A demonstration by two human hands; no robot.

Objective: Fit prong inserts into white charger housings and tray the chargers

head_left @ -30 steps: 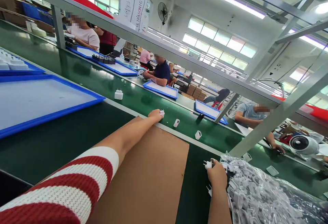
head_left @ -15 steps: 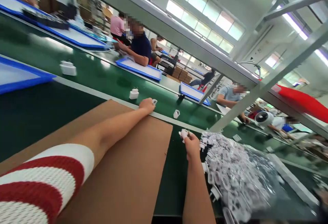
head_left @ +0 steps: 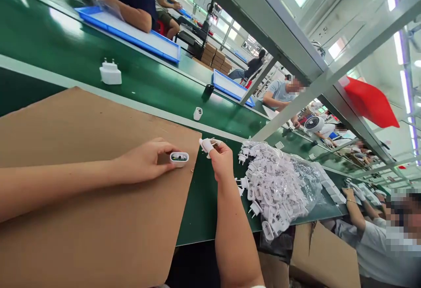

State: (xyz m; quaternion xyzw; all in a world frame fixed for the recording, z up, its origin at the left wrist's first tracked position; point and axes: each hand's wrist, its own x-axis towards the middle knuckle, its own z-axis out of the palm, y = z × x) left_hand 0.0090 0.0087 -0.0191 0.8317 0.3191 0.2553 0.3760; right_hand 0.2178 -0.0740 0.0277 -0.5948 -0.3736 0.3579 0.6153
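Note:
My left hand (head_left: 146, 161) is closed on a white charger housing (head_left: 179, 160) above the brown cardboard sheet (head_left: 108, 231). The housing's open end faces me, with a green circuit board inside. My right hand (head_left: 222, 158) pinches a white plastic plug part (head_left: 206, 145) just past the cardboard's right edge; fingers partly hide its shape. Beside the right forearm lies a heap of white plug parts (head_left: 272, 182), several with two pins, spilling from a clear plastic bag (head_left: 309, 176).
A two-pin white charger (head_left: 111, 73) and a smaller white housing (head_left: 198, 113) stand on the green belt (head_left: 148, 90) ahead. Blue-rimmed trays (head_left: 131, 37) line its far side. A slanting metal post (head_left: 279, 134) rises behind the heap. Co-workers sit across and at right.
My left hand has drawn back from the belt's edge to above the cardboard, carrying the charger housing. My right hand still holds its plug part. The view has swung right and downward.

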